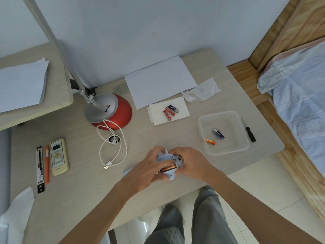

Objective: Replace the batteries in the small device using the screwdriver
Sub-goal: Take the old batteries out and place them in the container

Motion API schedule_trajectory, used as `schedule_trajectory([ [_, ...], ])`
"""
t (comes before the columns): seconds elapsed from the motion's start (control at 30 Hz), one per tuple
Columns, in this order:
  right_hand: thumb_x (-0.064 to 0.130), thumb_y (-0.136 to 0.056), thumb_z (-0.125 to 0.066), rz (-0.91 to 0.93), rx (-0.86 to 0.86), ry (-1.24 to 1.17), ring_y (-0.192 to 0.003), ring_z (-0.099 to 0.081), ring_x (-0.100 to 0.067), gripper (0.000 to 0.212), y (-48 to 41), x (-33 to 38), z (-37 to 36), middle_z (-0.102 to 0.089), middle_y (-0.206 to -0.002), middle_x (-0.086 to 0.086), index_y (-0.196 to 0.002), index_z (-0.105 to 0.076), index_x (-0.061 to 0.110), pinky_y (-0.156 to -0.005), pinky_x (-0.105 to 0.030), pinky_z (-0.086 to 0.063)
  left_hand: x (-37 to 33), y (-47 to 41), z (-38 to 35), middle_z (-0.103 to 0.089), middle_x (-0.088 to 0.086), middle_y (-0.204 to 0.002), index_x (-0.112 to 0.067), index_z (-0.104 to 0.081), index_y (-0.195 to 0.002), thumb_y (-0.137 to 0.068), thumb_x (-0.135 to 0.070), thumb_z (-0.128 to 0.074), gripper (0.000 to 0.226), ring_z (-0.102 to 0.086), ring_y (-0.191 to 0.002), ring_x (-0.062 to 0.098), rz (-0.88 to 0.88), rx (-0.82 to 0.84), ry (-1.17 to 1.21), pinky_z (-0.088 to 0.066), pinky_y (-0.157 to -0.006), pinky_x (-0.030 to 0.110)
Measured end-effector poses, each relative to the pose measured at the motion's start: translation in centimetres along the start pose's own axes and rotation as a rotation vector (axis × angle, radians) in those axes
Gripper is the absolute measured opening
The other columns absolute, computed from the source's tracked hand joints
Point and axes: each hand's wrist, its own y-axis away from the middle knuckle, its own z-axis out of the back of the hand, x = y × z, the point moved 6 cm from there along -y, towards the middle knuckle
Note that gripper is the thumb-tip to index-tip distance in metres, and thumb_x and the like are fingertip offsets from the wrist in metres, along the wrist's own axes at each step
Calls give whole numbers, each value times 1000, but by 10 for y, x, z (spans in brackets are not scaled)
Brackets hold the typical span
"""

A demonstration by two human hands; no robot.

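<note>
Your left hand [149, 166] and right hand [191, 162] both grip the small device [165, 158] at the near edge of the worktop [84, 173], with its compartment facing up. One battery [168, 169] lies in the bay, its long axis running left to right and slightly tilted. Three spare batteries [170, 111] lie ahead on paper. The screwdriver [248, 130] lies well to the right, beyond the tray [204, 118], so your right hand is judged nearer for that reach
</note>
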Motion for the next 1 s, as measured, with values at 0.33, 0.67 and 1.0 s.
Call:
schedule_trajectory([
  [0.33,51,-77,-86,-1,6,13,-97,-64,-3,58,2,-1,1,-70,-114,19,-129,-63,38,-87,-31,-59,9,19,-14,-42,-11,-148,-43,-51,-150,-81,-45,-91,80,-52,-137,15,151,-312,528,-60,-100,34],
  [0.67,51,-83,-81,77,2,155,-122,-53,-8,66,14,12,11,-56,-139,13,-141,-56,32,-94,-34,-57,16,14,-34,-67,1,-138,-19,-63,-140,-69,-25,-98,79,-66,-125,18,302,-435,789,-61,-90,21],
  [1.0,46,-88,-80,266,-34,313,-105,-48,-15,32,15,40,22,-60,-113,7,-113,-80,26,-80,-36,-55,28,14,-40,-71,-4,-133,-21,-67,-137,-64,-38,-102,83,-69,-121,28,353,-482,779,-62,-101,52],
])
